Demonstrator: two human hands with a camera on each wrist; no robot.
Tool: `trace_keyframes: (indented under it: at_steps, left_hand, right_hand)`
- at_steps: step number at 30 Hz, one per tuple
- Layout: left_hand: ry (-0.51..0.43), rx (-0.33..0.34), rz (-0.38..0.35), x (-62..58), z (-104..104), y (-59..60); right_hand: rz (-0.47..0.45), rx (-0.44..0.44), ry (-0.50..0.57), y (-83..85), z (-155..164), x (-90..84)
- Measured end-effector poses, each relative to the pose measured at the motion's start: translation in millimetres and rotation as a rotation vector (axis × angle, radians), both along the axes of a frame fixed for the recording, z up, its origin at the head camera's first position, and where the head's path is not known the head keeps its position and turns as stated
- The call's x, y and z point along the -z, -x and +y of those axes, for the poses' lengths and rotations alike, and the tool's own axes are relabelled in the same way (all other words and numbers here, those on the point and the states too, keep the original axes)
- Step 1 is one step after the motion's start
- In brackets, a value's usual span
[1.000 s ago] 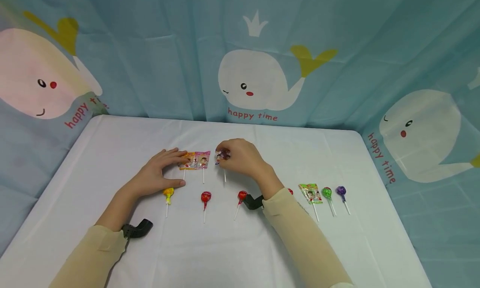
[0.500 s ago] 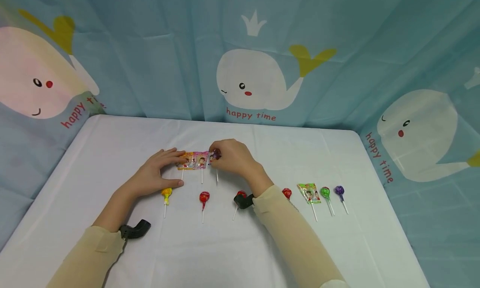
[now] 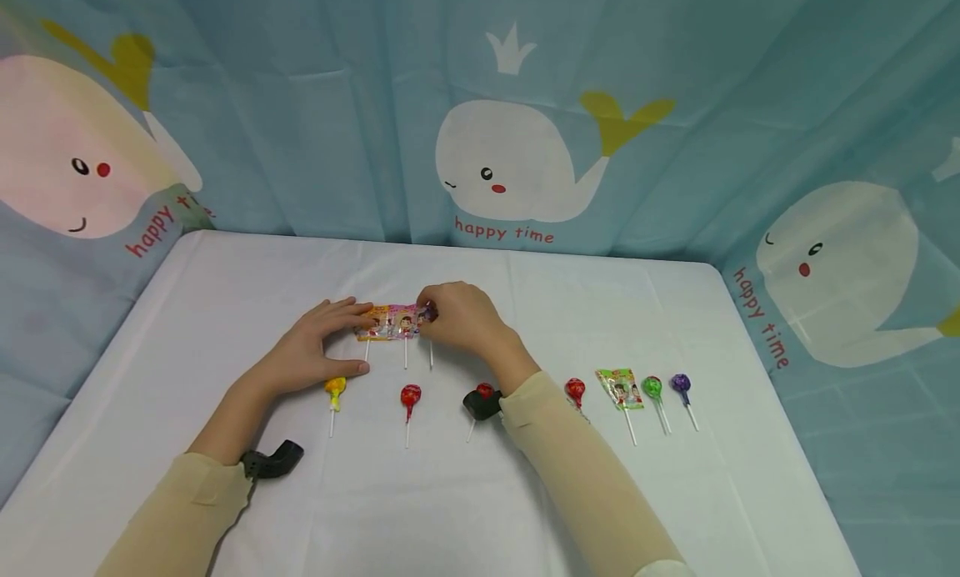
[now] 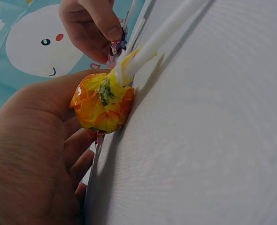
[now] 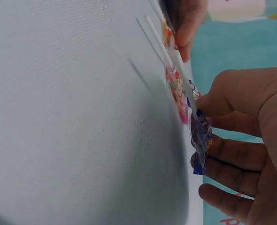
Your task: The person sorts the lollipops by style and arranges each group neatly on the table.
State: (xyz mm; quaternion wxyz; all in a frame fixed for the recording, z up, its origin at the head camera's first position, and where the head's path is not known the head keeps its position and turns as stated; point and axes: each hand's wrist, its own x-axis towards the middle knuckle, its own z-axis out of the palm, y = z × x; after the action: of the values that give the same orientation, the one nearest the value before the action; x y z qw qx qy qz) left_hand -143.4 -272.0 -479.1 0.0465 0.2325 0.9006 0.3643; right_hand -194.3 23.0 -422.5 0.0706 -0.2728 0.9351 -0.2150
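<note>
My right hand (image 3: 468,318) pinches a lollipop in a flat purple wrapper (image 5: 200,140) between thumb and fingers. It stands right beside a pink-wrapped lollipop (image 3: 406,321), at the right end of a short row. At the row's left end my left hand (image 3: 311,343) lays its spread fingertips on an orange-wrapped lollipop (image 3: 382,318). Below the left thumb lies a round yellow lollipop (image 3: 334,387), which looms large in the left wrist view with an orange and yellow wrapper (image 4: 103,104).
Along a nearer row lie red lollipops (image 3: 410,396), another red one (image 3: 575,388), a flat green-wrapped one (image 3: 621,388), a round green one (image 3: 652,387) and a round purple one (image 3: 681,383). One red lollipop (image 3: 484,389) is partly hidden by the right wrist camera. A whale-print curtain (image 3: 337,143) backs the white table (image 3: 420,510).
My right hand has moved left with the purple-wrapped lollipop, closing the gap to the pink one. The left hand has stayed in place on the orange-wrapped lollipop.
</note>
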Motion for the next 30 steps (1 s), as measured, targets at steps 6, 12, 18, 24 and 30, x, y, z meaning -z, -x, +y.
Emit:
trace_keyframes:
  at_steps: [6,12,18,24,30]
  left_hand:
    - [0.008,-0.006,-0.003,-1.0,0.6,-0.8]
    - [0.018,-0.004,-0.008,-1.4,0.7,-0.9]
    - [0.014,0.008,-0.002,-3.4,0.5,-1.2]
    - [0.014,0.006,-0.008,-4.7,0.8,-1.3]
    - [0.015,0.009,-0.001,-2.6,0.0,-0.6]
  right_hand:
    - [0.011,0.001,-0.040,0.4,-1.6,2.5]
    - [0.034,-0.005,-0.062,0.0,-3.8,5.7]
    - [0.060,-0.013,-0.070,-0.3,-5.1,7.7]
    - [0.089,-0.020,-0.089,-1.2,-4.6,6.5]
    - [0.104,-0.033,-0.095,-2.9,-3.4,5.8]
